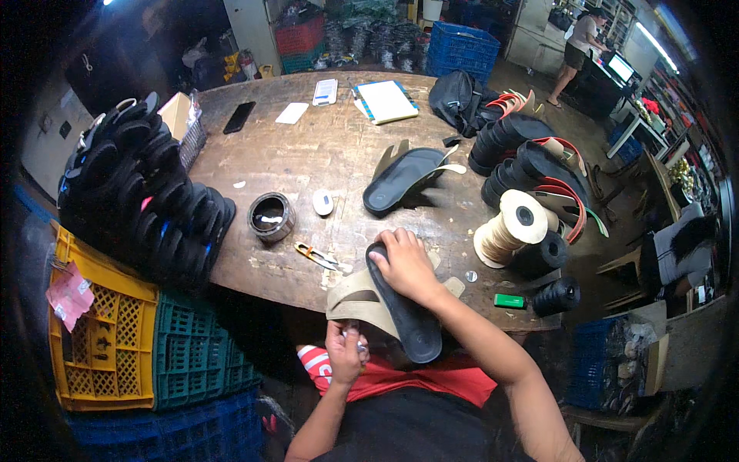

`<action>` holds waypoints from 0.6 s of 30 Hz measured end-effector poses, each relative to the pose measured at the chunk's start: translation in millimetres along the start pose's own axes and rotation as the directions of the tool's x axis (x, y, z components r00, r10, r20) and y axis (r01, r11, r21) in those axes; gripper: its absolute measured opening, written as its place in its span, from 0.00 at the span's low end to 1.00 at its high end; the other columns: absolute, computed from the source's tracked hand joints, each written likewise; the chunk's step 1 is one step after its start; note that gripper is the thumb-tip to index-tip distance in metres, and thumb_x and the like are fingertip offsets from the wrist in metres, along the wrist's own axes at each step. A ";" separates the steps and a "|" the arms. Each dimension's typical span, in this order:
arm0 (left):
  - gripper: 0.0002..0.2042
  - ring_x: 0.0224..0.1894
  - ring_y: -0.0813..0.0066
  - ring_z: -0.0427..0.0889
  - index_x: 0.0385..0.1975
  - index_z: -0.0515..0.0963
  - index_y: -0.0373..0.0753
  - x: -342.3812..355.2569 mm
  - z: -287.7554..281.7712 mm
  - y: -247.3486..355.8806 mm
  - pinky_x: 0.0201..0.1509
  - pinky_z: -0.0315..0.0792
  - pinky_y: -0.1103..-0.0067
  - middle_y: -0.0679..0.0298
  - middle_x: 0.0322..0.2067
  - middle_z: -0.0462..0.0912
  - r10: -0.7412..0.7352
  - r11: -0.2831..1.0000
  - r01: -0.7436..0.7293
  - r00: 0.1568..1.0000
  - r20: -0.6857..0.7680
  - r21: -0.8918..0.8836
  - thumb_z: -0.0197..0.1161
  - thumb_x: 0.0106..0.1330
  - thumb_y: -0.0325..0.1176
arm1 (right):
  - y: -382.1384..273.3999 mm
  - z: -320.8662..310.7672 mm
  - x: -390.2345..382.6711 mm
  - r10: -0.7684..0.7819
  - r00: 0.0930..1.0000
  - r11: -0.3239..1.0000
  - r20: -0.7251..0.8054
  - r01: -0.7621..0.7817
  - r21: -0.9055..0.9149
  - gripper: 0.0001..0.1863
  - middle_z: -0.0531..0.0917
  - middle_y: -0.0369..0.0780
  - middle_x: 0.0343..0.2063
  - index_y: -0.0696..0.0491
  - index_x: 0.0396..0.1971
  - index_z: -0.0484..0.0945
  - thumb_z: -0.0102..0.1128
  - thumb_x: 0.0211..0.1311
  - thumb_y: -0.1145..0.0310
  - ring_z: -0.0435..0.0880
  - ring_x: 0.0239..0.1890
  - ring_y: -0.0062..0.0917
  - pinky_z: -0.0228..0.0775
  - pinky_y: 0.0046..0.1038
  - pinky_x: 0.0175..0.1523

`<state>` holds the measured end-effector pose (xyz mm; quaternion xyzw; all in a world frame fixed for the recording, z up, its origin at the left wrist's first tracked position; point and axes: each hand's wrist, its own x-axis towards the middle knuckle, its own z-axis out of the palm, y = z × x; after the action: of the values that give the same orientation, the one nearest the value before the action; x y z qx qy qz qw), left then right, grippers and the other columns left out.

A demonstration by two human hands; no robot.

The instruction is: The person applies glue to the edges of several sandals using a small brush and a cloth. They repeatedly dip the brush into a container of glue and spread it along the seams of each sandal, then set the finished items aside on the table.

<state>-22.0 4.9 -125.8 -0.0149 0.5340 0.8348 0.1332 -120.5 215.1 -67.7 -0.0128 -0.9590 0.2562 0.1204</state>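
My right hand (402, 266) grips the upper end of a black sandal sole (417, 335) with beige straps (350, 296), held at the table's near edge. My left hand (345, 356) is closed just under the left strap's lower edge, around a small silvery item too hidden to make out. Above my hands lies another sandal (389, 186) with upright beige straps. To the left are a small tool with orange on it (308, 252), a round dark pot (270, 217) and a white oval object (322, 202).
On the wooden table (292, 162) are stacked black soles (142, 192), more sandals with red-edged straps (531, 169), a cream cord spool (508, 227), black spools (554, 296), a green box (509, 301), a phone, notepads and a bag. Crates (104, 323) stand left; a person (577, 54) stands back right.
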 end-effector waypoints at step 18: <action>0.11 0.34 0.82 0.80 0.52 0.73 0.35 8.8 48.7 21.5 0.39 0.74 0.82 0.63 0.32 0.83 -0.105 0.964 0.000 0.919 0.380 0.265 0.59 0.83 0.36 | 16.7 -21.3 -144.5 0.533 0.836 -0.048 0.126 -0.119 0.992 0.16 0.73 0.39 0.25 0.51 0.34 0.67 0.45 0.86 0.58 0.74 0.25 0.25 0.70 0.27 0.34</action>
<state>-29.8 41.8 -87.2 0.1552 0.6008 0.7397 0.2604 24.2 227.6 -90.5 -0.1978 -0.4493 0.8538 0.1733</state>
